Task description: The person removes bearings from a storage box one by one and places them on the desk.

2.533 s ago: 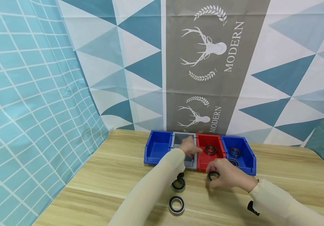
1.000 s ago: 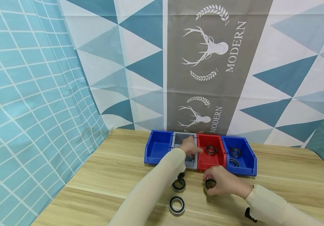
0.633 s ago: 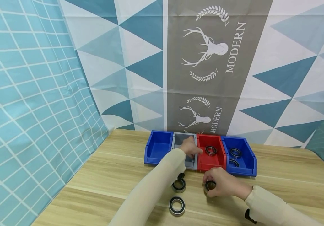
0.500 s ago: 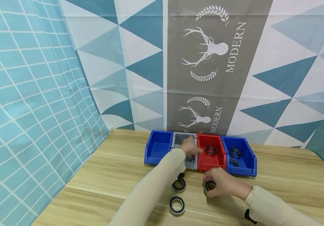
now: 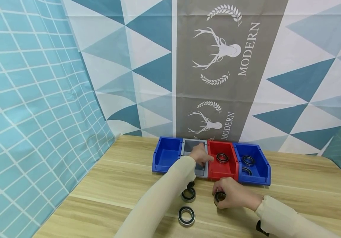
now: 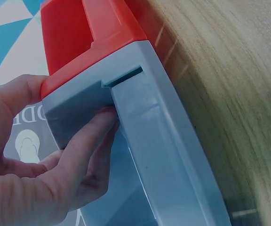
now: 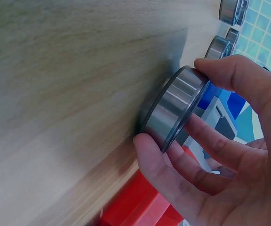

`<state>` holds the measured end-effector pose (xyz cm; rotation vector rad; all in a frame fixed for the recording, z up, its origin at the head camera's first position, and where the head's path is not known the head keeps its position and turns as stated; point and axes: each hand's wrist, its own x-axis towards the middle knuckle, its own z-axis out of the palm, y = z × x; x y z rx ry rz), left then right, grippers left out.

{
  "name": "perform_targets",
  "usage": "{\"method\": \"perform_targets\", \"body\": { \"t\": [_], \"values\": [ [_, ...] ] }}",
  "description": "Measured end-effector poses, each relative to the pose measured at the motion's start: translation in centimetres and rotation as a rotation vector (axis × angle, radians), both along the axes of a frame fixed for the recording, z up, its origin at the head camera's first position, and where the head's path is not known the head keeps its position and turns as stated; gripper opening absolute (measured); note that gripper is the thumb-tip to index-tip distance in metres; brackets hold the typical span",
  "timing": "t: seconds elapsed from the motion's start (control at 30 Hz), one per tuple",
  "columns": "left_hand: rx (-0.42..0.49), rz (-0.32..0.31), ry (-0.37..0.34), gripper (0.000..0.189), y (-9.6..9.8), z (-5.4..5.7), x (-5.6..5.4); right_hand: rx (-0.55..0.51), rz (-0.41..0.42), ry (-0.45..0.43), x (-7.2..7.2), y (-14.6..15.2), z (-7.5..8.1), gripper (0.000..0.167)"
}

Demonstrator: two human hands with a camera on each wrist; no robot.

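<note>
Patterned fabric (image 5: pixel 146 66) hangs behind your wood-grain table (image 5: pixel 301 191). Head view: your right hand (image 5: pixel 237 193) grips a bearing (image 5: pixel 216 199) in front of the red bin (image 5: pixel 221 172). Left wrist view: your left hand (image 6: pixel 55 183) pinches the wall between the grey bin (image 6: pixel 163 150) and red bin. Right wrist view: expect stiff, smooth, fairly heavy metal; hold the outer rim. The bearing lies between your spread thumb and fingertips, tilted, at or just above the table.
</note>
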<state>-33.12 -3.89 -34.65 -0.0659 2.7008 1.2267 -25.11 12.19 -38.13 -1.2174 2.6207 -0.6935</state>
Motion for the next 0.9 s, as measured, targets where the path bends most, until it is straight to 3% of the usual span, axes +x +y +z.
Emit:
{"method": "perform_targets", "body": {
  "t": [0.9],
  "values": [
    [0.002,-0.001,0.020,0.045,-0.03,0.18,0.55,0.012,0.006,0.048,0.10,-0.08,0.04,0.025]
  ]
}}
